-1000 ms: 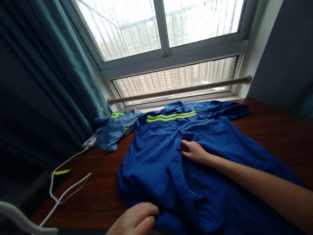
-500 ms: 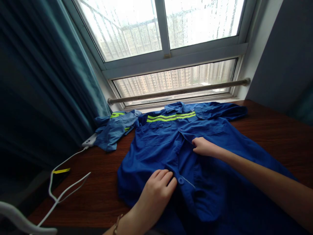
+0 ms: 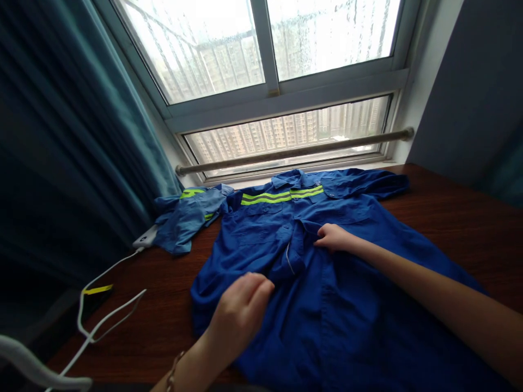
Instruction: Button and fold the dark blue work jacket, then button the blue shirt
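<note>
A blue work shirt (image 3: 351, 283) with yellow-green reflective stripes lies front up on the dark wooden table (image 3: 163, 321), collar toward the window. My left hand (image 3: 241, 310) rests on its left front panel, fingers curled on a bunched fold of cloth near the button placket. My right hand (image 3: 333, 238) reaches across from the right and pinches the placket edge at chest height, below the pockets.
A second, paler blue garment (image 3: 183, 218) lies crumpled at the back left beside a white phone (image 3: 144, 238) with a white cable (image 3: 102, 321). A teal curtain (image 3: 69, 136) hangs left. A window with a metal rail (image 3: 294, 152) runs behind.
My left hand moved up from the hem onto the front panel and pushed it left, bunching the cloth. My right hand shifted up and right along the placket.
</note>
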### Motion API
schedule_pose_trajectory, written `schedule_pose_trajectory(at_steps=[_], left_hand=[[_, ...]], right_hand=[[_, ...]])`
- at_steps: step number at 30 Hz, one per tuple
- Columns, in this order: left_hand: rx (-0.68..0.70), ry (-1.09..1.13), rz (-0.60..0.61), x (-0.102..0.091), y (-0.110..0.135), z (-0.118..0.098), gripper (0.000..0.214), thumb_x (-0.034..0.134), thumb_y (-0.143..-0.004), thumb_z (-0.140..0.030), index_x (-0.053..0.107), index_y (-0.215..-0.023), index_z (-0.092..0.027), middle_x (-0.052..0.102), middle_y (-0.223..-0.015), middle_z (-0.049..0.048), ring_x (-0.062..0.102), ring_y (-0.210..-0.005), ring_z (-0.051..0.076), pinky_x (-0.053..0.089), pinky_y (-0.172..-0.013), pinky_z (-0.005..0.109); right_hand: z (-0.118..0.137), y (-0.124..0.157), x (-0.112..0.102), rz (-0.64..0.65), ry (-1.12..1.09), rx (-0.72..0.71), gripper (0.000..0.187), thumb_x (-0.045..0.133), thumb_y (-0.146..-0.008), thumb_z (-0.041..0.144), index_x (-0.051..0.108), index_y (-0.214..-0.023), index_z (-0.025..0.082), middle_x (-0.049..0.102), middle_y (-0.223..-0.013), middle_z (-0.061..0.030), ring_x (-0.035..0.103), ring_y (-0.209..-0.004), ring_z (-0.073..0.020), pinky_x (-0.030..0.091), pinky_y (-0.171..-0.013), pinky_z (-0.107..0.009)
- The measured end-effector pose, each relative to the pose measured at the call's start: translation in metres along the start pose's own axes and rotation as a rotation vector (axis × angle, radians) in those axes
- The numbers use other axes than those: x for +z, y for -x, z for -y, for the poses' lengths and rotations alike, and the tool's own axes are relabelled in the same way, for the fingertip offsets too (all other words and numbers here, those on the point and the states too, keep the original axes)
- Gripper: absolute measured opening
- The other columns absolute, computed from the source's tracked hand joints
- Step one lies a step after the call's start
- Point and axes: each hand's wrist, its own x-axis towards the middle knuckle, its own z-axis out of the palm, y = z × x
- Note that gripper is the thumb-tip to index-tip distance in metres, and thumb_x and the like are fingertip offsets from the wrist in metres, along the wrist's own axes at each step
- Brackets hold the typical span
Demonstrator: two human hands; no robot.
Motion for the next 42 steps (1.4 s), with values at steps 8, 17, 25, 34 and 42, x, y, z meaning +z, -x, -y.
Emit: schedule_pose_trajectory(at_steps=[8,17,25,34,42], left_hand=[[-0.04,-0.008,0.49,-0.002,0.016,0.006,0.019,0.042,-0.086,-0.033,0.053,-0.089,-0.019,0.056,-0.087,0.0035,0.048,-0.083,0.018,0.035,-0.074,0.033],[0.07,0.054,0.383,-0.02,0.042,0.03,0.031,0.037,-0.087,-0.027,0.046,-0.059,-0.016,0.049,-0.063,0.0014,0.044,-0.069,0.015,0.033,-0.073,0.034],[0.134,-0.017,0.15,-0.068,0.103,0.028,0.014,0.043,-0.085,-0.022,0.056,-0.085,-0.017,0.058,-0.071,0.0035,0.054,-0.068,0.014,0.043,-0.07,0.028],[-0.405,-0.248,0.244,-0.009,0.052,0.012,0.028,0.047,-0.081,-0.04,0.053,-0.094,-0.016,0.057,-0.089,0.0075,0.058,-0.082,0.02,0.048,-0.069,0.03],[-0.311,-0.096,-0.111,-0.027,0.084,0.024,0.012,0.041,-0.086,-0.025,0.052,-0.085,-0.02,0.058,-0.076,0.0019,0.058,-0.066,0.014,0.048,-0.061,0.025]], right_hand=[[0.003,0.0,0.001,0.005,-0.21,0.102,0.02,0.059,-0.064,0.023,0.044,-0.052,0.017,0.048,-0.038,0.0034,0.05,-0.037,-0.0101,0.038,-0.035,-0.017],[0.0,0.0,0.001,0.006,-0.236,0.069,0.02,0.06,-0.064,0.023,0.045,-0.053,0.017,0.049,-0.038,0.0033,0.051,-0.036,-0.0103,0.039,-0.034,-0.017],[0.002,0.0,0.002,-0.004,-0.272,0.101,0.019,0.065,-0.061,0.024,0.049,-0.055,0.016,0.047,-0.039,0.0039,0.048,-0.036,-0.0082,0.037,-0.034,-0.016],[0.012,0.013,-0.006,0.04,-0.709,0.211,0.035,0.078,-0.047,0.025,0.058,-0.074,0.015,0.047,-0.049,0.0067,0.043,-0.043,-0.0037,0.039,-0.04,-0.014],[0.001,0.008,-0.01,0.11,-0.855,0.219,0.038,0.077,-0.048,0.016,0.058,-0.081,0.016,0.052,-0.055,0.0062,0.046,-0.045,-0.0033,0.041,-0.042,-0.013]])
